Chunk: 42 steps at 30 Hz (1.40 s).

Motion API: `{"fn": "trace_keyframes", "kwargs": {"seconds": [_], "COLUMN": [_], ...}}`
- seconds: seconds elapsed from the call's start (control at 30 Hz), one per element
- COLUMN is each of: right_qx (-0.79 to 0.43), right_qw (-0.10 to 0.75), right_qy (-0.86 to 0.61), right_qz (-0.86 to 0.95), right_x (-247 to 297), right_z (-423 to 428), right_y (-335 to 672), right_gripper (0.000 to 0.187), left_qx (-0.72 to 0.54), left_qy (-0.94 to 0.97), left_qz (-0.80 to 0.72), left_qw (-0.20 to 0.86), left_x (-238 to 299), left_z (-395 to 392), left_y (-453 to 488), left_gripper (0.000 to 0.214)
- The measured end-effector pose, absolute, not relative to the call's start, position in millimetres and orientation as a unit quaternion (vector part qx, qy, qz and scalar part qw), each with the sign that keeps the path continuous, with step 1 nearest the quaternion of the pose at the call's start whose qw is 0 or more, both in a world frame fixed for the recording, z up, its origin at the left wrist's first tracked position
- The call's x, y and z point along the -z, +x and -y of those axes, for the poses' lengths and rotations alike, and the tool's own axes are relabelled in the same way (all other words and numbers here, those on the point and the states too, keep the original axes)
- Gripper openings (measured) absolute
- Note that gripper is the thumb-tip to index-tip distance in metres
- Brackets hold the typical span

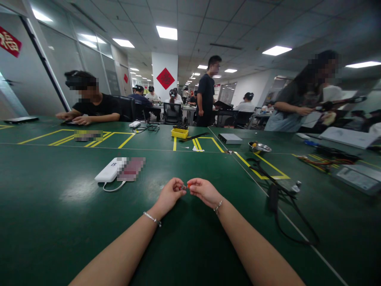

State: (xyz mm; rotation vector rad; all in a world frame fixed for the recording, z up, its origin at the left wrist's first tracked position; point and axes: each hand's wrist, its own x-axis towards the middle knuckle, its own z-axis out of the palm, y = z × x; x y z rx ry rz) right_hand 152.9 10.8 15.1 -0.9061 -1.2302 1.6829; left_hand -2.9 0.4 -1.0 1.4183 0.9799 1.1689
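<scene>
Both hands meet close together above the green table (pixel 98 230), fingertips almost touching. Between the fingers of my left hand (pixel 172 193) is a small metallic piece (pixel 183 187) with a bit of red on it; its exact kind is too small to tell. My right hand (pixel 205 193) pinches a small orange piece (pixel 189 186), mostly covered by the fingers. Whether the two pieces are joined cannot be made out. Left of the hands lie a white power bank (pixel 110 170) marked 15 and a phone-like blurred item (pixel 131 169), with a white cable (pixel 114 190) in front.
Farther back stand a yellow bin (pixel 179 132), a grey metal box (pixel 230 138) and a metal bowl (pixel 260 147). A black cable (pixel 276 224) and a silver power supply unit (pixel 357 176) lie at right. A seated person (pixel 95 103) works across the table; others stand behind.
</scene>
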Motion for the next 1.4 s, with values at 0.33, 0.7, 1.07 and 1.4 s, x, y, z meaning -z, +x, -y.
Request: {"fn": "trace_keyframes", "kwargs": {"seconds": [0.33, 0.7, 1.07, 1.4], "right_qx": [-0.666, -0.679, -0.689, -0.709], "right_qw": [0.424, 0.437, 0.432, 0.44], "right_qy": [-0.361, -0.366, -0.365, -0.348], "right_qz": [0.495, 0.463, 0.454, 0.427], "right_x": [-13.2, -16.7, -13.7, -14.8], "right_z": [-13.3, -11.0, -11.9, -13.1], "right_y": [155.0, 154.0, 154.5, 156.7], "right_gripper": [0.023, 0.023, 0.022, 0.019], "left_qx": [-0.475, -0.46, -0.49, -0.472], "left_qy": [0.611, 0.61, 0.562, 0.572], "left_qz": [-0.41, -0.452, -0.433, -0.424], "left_qw": [0.483, 0.461, 0.506, 0.52], "left_x": [0.3, -5.4, -8.3, -9.8], "left_z": [0.4, 2.5, 4.1, 5.4], "left_y": [-2.3, -3.4, -2.2, 0.2], "left_gripper": [0.017, 0.028, 0.025, 0.026]}}
